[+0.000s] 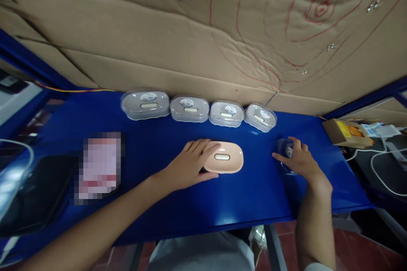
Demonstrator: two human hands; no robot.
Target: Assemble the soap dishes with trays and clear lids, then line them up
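Observation:
My left hand (193, 163) grips the left end of a peach-coloured oval box (233, 159), thumb at its near side and fingers over its far side. The box lies on the blue table and has a small white oblong piece in the middle of its top. Over on the right, my right hand (297, 159) is closed around a clear plastic cover (286, 169) that has a small round sticker. The cover is on or just above the table; I cannot tell which. My palm and fingers hide part of it.
Along the back stand several oval boxes (190, 114) under clear covers with stickers. Behind them rises a cardboard wall (159, 42) with red drawn lines. A blurred-out flat object (98, 165) and a dark case (34, 190) lie left. An open carton (346, 133) and white cables are right.

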